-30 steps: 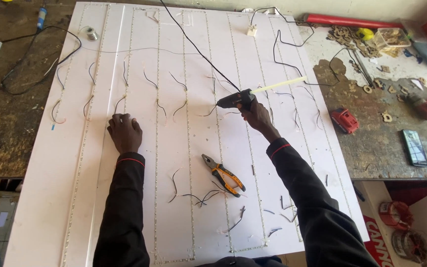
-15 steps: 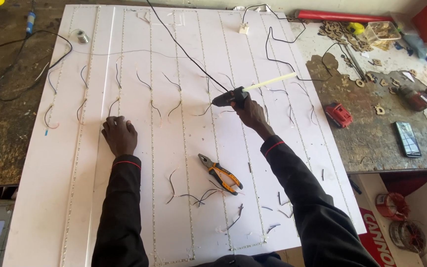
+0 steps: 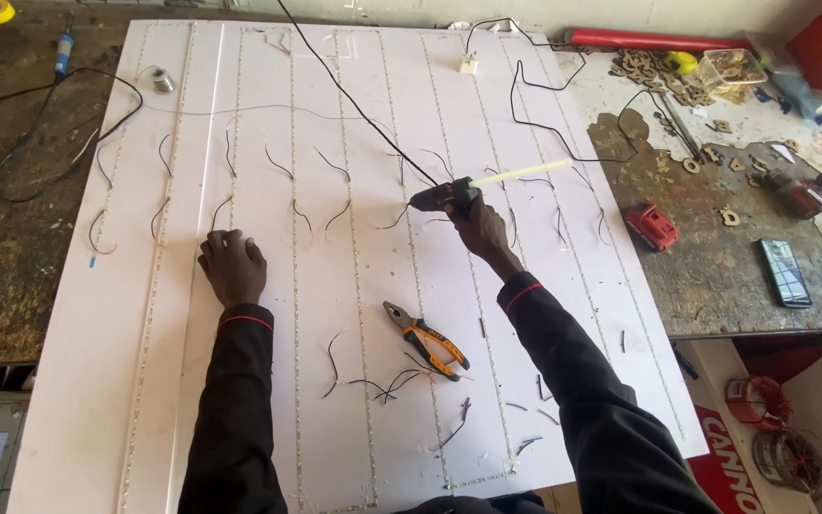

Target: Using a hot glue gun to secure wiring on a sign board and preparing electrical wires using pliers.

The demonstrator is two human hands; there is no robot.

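Note:
A large white panel [image 3: 354, 381] covers the workbench, with several thin light strips running along it and short black wire ends sticking up. My left hand [image 3: 232, 265] rests flat on the panel beside one strip. My right hand [image 3: 479, 228] grips a black glue gun [image 3: 441, 197] with a pale glue stick [image 3: 523, 173] sticking out behind. The nozzle points left, close above the panel near a wire end. The gun's black cord [image 3: 344, 90] runs up and away to the far edge.
Orange-handled pliers [image 3: 425, 341] lie on the panel near me among wire scraps. On the bench to the right are a red battery pack [image 3: 651, 227], a phone [image 3: 784, 271] and small wooden cutouts [image 3: 658, 69]. A solder spool [image 3: 162, 81] sits far left.
My right hand with the glue gun has shifted slightly along the panel. The view has tilted a little; my left hand stays pressed on the panel.

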